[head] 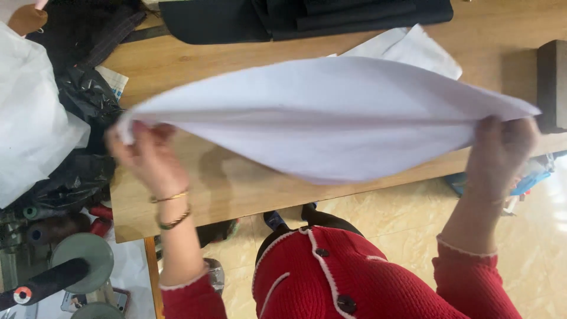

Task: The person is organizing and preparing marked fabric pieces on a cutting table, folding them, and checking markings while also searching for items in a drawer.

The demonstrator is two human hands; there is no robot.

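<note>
A large white cloth (319,118) is stretched in the air above a wooden table (177,65). My left hand (147,156) grips its left corner, with gold bangles on the wrist. Gripping the right corner is my right hand (502,147). The cloth sags in the middle and looks blurred. Both arms wear red knitted sleeves with white trim.
Dark folded fabric (307,18) lies at the table's far edge, with white paper pieces (413,47) behind the cloth. Black and white plastic bags (53,130) pile up on the left. Thread spools (41,224) and a dark block (552,82) flank the table.
</note>
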